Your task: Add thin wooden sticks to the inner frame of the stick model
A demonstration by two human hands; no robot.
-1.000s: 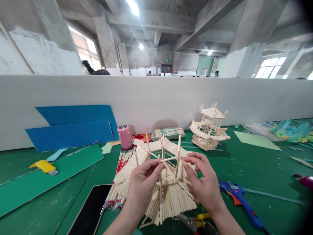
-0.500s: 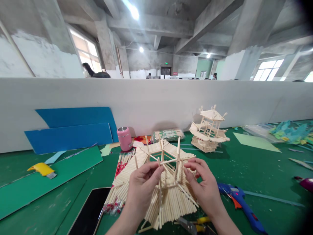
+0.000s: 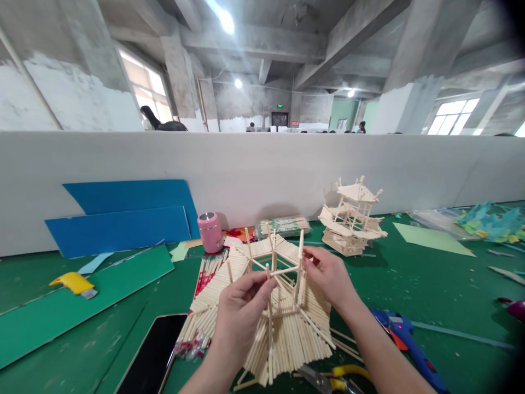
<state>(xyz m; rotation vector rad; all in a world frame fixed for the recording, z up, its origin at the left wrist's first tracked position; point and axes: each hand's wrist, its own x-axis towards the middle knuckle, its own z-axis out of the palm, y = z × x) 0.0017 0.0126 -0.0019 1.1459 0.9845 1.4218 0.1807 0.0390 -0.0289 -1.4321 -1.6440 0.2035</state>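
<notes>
In the middle of the green table stands a model made of thin wooden sticks (image 3: 295, 342), with a sloping skirt of side-by-side sticks and several upright posts. A horizontal stick (image 3: 286, 270) spans the two nearer posts. My left hand (image 3: 241, 309) is closed in a pinch on this stick's left end, beside the front post (image 3: 269, 323). My right hand (image 3: 330, 275) is closed at the right post (image 3: 301, 245), thumb and fingers gripping it near the horizontal stick's other end. The fingertips partly hide both joints.
A blue glue gun (image 3: 416, 345) lies right, near yellow-handled pliers (image 3: 322, 377). A phone (image 3: 150, 355) and a yellow utility knife (image 3: 74, 283) lie left. Behind stand a pink flask (image 3: 210, 234), packed sticks (image 3: 283, 226) and a small stick pagoda (image 3: 353, 219) before a white partition (image 3: 254, 175).
My right hand has moved up and inward from beside the model and closed on the right post. My left hand keeps its pinch on the horizontal stick.
</notes>
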